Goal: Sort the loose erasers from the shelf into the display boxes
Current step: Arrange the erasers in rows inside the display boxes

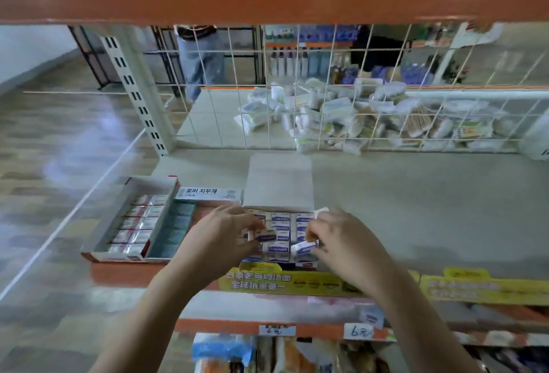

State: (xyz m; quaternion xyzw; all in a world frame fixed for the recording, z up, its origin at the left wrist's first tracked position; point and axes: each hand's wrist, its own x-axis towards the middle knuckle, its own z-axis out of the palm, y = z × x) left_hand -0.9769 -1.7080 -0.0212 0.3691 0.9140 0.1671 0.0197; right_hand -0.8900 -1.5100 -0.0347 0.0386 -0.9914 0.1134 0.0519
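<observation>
While both hands work over the same open box, each pinches one small white eraser in a blue-printed paper sleeve: the left hand (221,231) has thumb and fingertips curled round the eraser at its tips (265,236), and the right hand (344,239) nips a second eraser (303,247) by one end, tilted down toward the rows. That light pinch near the ends looks chosen so each piece can be steered into a narrow slot without disturbing its neighbours.

Beneath them sits the middle display box of white cardboard (280,243), already packed with matching sleeved erasers in tidy columns; its tall back flap (279,179) stands upright behind, out of the hands' way. Just beside it on the left lies a second box with a Korean-lettered header (178,224), holding teal-wrapped pieces, and further left a red-edged tray (133,218) of clear-wrapped pink-and-white erasers, so kinds stay separate.

All three boxes rest at the front edge of the grey shelf board (416,209), presumably for shoppers' reach. Behind, a white wire grid (326,90) fences off heaped packets of cotton swabs (341,117). I judge the middle box nearly full.
</observation>
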